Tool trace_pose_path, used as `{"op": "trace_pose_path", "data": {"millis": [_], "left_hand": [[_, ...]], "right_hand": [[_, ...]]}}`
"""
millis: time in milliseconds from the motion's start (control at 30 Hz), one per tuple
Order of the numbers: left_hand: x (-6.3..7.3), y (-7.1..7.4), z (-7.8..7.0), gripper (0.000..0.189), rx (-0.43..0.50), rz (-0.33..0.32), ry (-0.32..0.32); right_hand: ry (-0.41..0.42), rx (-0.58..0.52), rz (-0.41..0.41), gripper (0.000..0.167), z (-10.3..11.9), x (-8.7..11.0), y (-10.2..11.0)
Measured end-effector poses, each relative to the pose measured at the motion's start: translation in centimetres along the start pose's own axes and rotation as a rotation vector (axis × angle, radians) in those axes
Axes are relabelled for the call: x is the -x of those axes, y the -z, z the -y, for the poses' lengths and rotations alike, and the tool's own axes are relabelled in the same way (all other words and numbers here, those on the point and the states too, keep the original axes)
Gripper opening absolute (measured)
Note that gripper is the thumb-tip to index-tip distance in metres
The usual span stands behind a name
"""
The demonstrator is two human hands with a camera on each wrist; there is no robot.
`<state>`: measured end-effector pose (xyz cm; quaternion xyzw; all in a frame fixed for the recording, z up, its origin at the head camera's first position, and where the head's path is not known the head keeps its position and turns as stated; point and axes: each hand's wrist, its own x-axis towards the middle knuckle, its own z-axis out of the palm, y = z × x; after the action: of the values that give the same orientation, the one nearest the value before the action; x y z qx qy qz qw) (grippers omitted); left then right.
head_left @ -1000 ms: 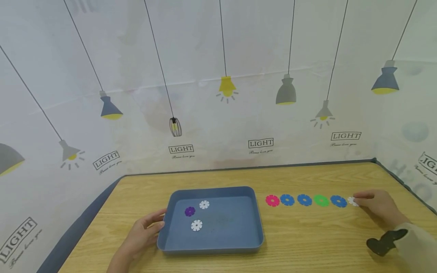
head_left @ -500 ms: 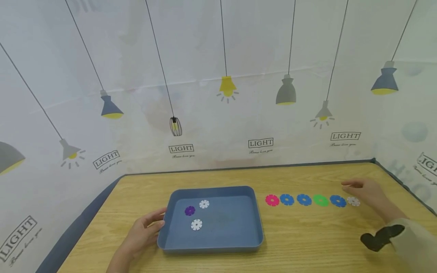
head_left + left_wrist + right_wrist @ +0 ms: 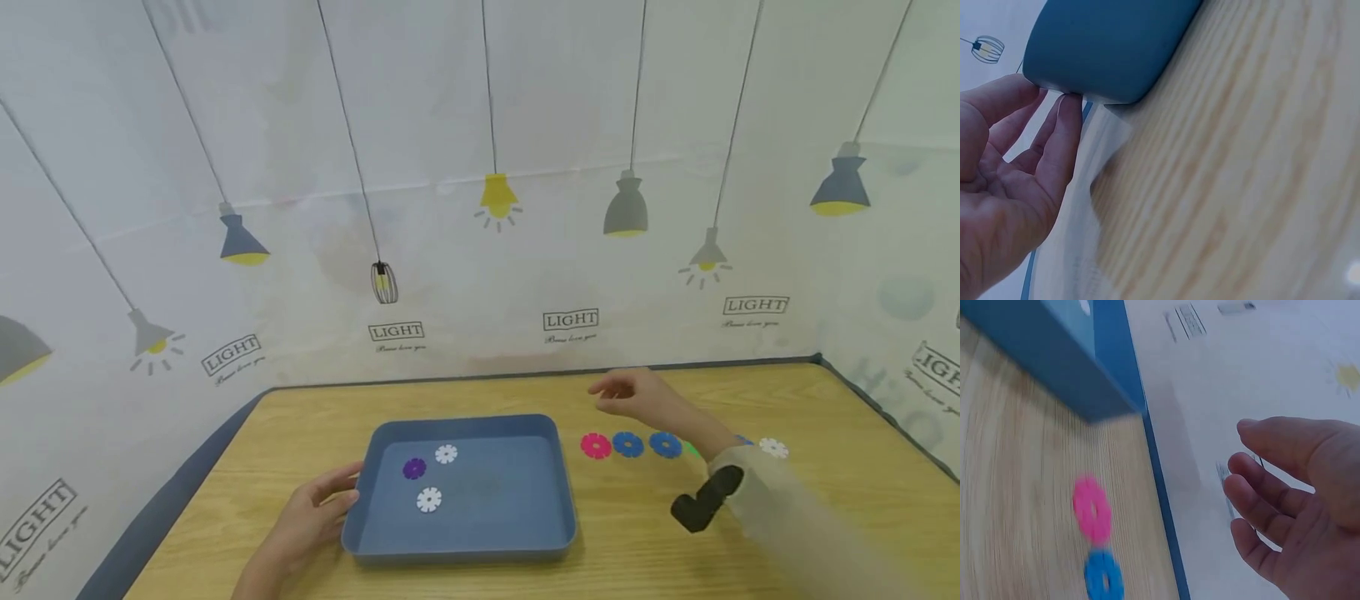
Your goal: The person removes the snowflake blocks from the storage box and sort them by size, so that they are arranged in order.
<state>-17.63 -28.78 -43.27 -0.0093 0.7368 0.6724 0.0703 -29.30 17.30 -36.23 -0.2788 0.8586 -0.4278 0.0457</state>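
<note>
At the left end of a blue tray [image 3: 457,550], my left hand [image 3: 303,517] rests its thumb and fingertips against the outer wall. The left wrist view shows those fingertips at the tray's corner [image 3: 1104,50]. Inside the tray lie a purple notched disc [image 3: 414,468] and two white notched discs [image 3: 446,454]. My right hand [image 3: 637,396] is raised above the table right of the tray, fingers loosely bent, holding nothing. Below it runs a row of discs: a pink disc [image 3: 596,446], blue ones [image 3: 627,444], a green disc partly hidden by the wrist, and a white disc [image 3: 773,448] at the right end.
The wooden table [image 3: 637,533] ends at a dark edge against a wall covering [image 3: 450,250] printed with hanging lamps. A dark wrist strap [image 3: 705,500] hangs at the right sleeve [image 3: 787,517].
My right hand has let go of the white disc at the row's right end, lifted, and moved left towards the tray. The left hand has stayed at the tray.
</note>
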Motion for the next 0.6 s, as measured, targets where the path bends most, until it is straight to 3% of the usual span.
{"op": "trace_pose_path", "data": {"millis": [267, 600], "left_hand": [[0.0, 0.0, 0.1, 0.053, 0.009, 0.006, 0.001], [-0.1, 0.0, 0.1, 0.052, 0.002, -0.01, 0.008]], "right_hand": [[0.096, -0.072, 0.16, 0.026, 4.2, -4.4, -5.8], [0.128, -0.059, 0.355, 0.02, 6.8, -7.1, -11.8]]}}
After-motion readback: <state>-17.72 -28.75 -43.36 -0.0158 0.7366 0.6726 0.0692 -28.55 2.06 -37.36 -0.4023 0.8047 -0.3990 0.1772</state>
